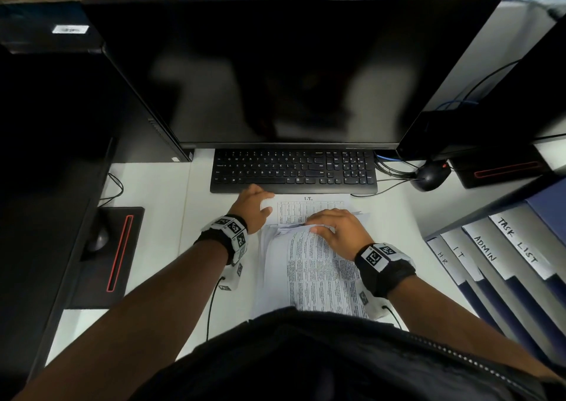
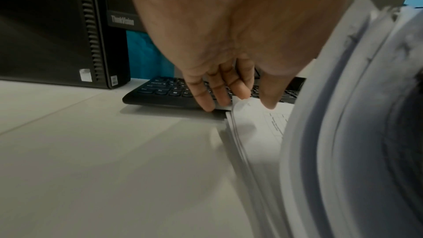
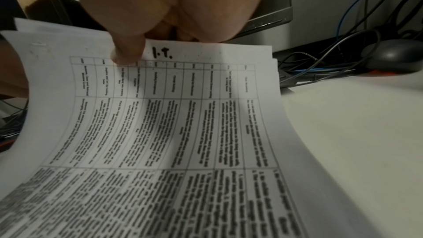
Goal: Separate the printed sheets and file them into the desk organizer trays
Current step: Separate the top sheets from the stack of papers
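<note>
Paper stack (image 1: pixel 309 266), right hand (image 1: pixel 338 229) lifting sheets, left hand (image 1: pixel 254 206) flat

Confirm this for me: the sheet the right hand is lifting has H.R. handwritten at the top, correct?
Not quite. The sheet that the right hand is lifting has I.T. handwritten at the top, not H.R.; the right wrist view shows it.

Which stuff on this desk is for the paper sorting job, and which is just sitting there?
For the job:
white printed sheets
top sheet marked I.T.
blue labelled organizer trays
left hand
right hand

Just lying about:
black keyboard
black monitor
black mouse
</note>
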Motion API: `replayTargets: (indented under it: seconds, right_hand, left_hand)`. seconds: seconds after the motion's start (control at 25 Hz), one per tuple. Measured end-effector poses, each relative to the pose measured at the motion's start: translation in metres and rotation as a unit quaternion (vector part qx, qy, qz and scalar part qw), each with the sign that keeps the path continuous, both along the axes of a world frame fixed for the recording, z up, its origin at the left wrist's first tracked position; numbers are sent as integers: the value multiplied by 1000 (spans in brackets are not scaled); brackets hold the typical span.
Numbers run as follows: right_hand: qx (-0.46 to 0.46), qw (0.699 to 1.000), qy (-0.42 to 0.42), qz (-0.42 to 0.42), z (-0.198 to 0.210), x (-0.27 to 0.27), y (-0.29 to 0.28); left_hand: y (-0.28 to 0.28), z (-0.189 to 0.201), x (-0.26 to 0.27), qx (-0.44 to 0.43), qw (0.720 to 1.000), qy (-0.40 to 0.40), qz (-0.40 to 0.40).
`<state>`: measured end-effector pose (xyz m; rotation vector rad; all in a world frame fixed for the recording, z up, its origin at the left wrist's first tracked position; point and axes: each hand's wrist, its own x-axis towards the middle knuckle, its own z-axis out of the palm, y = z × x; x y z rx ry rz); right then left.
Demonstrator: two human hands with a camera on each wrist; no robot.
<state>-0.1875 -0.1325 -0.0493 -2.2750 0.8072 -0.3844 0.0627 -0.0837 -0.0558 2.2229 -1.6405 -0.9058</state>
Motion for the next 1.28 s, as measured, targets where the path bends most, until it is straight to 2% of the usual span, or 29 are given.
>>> replayTargets:
  seconds: [0.2, 0.44, 0.68, 1.08, 1.28]
  right_hand:
    - [5, 1000, 10, -3, 1, 0, 1]
    - [16, 1000, 12, -1, 2, -2, 1]
    - [20, 1000, 12, -3, 3, -1, 1]
    - [5, 1000, 19, -1, 5, -2, 3]
    - [8, 1000, 8, -4, 7, -3, 5]
  left_hand:
    - [-3, 2, -2, 11, 1000, 15, 6]
    - [-5, 8, -3, -38, 999, 21, 1]
    - [0, 27, -10, -48, 992, 112, -27]
    - [9, 27, -9, 3, 990, 127, -68]
    - [7, 22, -15, 17, 992, 92, -83]
